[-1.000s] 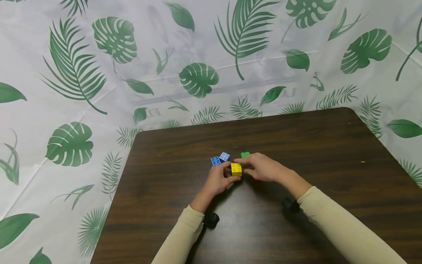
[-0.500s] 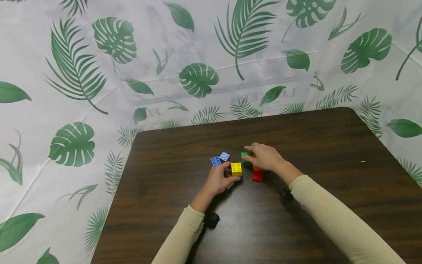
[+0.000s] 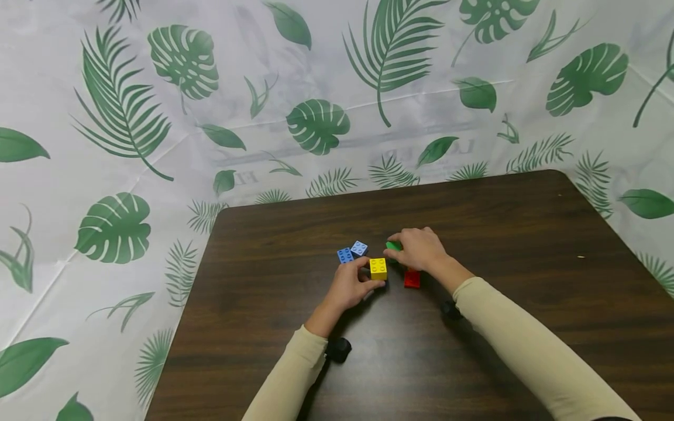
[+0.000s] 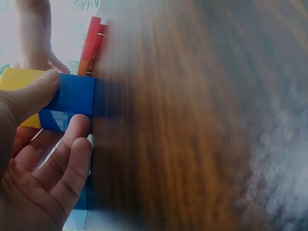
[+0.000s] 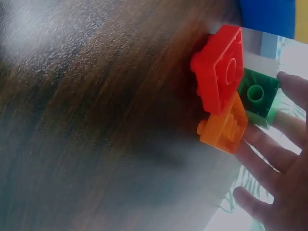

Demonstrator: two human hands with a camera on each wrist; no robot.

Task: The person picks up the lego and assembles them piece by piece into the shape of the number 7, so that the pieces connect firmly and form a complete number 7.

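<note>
Green brick (image 5: 267,91) sits at the fingertips of the right hand (image 3: 419,248), looks pinched between thumb and index finger, hollow underside toward the right wrist camera. Orange brick (image 5: 224,127) and red brick (image 5: 226,72) right beside it, both studs down; orange hidden in head view. Left hand (image 3: 344,289) grips a stack: yellow brick (image 3: 378,269) on top of blue brick (image 4: 77,94), base seemingly on the counter (image 3: 500,234). Just beyond that hand: dark blue brick (image 3: 344,255) and light blue brick (image 3: 360,248), close together, studs up. Leaf-print sheet (image 3: 321,64) behind. Step in hand looks like taking up the green one: best to grip opposite side walls, lift straight so orange and red aren't dragged, then turn studs up with the fingers; left hand should brace the stack low, clear of the yellow studs.
</note>
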